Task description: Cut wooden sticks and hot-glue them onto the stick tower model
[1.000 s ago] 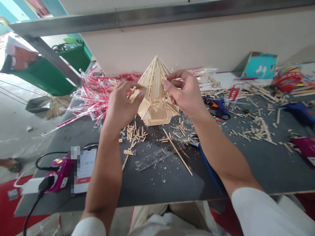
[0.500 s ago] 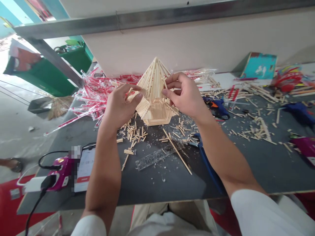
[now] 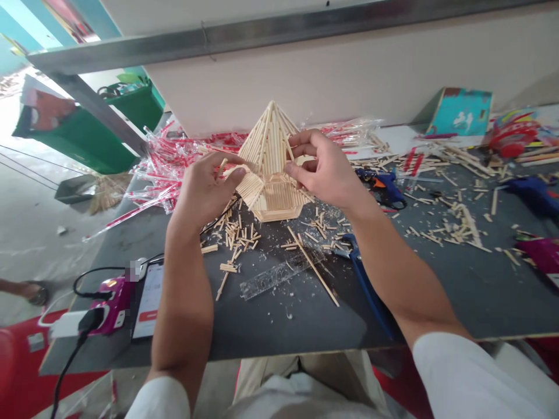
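Left hand (image 3: 203, 189) in a narrow pinch on a short wooden stick (image 3: 222, 169) at the eave of the stick-built hexagonal pavilion model (image 3: 267, 148), right hand (image 3: 323, 166) curled around the roof's other slope (model standing on the dark workbench (image 3: 279, 326), mid-frame). Roof-edge work in hand, a steady two-handed hold called for. Against the earlier frame, both hands lower, nearer the eave.

Dark workbench (image 3: 279, 326), loose wooden sticks (image 3: 236, 238), clear ruler (image 3: 279, 278)

Loose stick offcuts (image 3: 236, 238) and acrylic ruler (image 3: 279, 280) just below the hands (image 3: 205, 192) (image 3: 323, 171)
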### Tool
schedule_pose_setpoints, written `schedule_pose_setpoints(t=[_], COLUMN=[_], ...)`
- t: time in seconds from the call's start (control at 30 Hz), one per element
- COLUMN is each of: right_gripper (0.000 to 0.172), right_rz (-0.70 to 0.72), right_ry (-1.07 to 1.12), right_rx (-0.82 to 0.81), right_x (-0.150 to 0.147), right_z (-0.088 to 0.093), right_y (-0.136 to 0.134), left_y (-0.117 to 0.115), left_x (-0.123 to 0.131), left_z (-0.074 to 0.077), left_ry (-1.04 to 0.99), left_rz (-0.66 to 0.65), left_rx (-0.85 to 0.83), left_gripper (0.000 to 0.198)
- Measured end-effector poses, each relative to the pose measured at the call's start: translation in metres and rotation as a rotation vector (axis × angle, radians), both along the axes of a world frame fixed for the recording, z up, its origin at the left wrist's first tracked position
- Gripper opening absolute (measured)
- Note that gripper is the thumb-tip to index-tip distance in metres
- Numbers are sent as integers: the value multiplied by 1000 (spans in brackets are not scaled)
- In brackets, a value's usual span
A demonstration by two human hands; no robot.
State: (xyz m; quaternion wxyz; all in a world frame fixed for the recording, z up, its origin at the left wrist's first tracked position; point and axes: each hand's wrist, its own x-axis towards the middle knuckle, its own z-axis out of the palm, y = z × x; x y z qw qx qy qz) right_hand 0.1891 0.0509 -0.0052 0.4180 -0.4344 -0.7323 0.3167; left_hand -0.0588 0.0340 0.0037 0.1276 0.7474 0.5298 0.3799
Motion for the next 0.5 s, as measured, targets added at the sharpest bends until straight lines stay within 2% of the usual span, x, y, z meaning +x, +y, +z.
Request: schedule_pose_setpoints(t=[0.17,0.23,0.33,0.43,0.5], right_gripper=[29,29,32,23,24], right_rz=[-221,-191,-81,-132,-113], right_ry=[-194,-245,-300,-336,-357], right_rx=[249,318,369,423,442], right_x=[-1,-5,-17,-29,-32], right_z=[19,20,9,-3,-5], right_y=[-19,-24,-24,-22,-25], left_y=[-3,-4,-4,-4,-5], left_x=[0,1,1,1,0], left_z=[4,6,6,5,5], left_ry=[7,13,27,23,19], left_rz=[-24,-29,-20,-19,-24], left_rx=[32,33,28,36,38], left_gripper=[23,23,22,21,21])
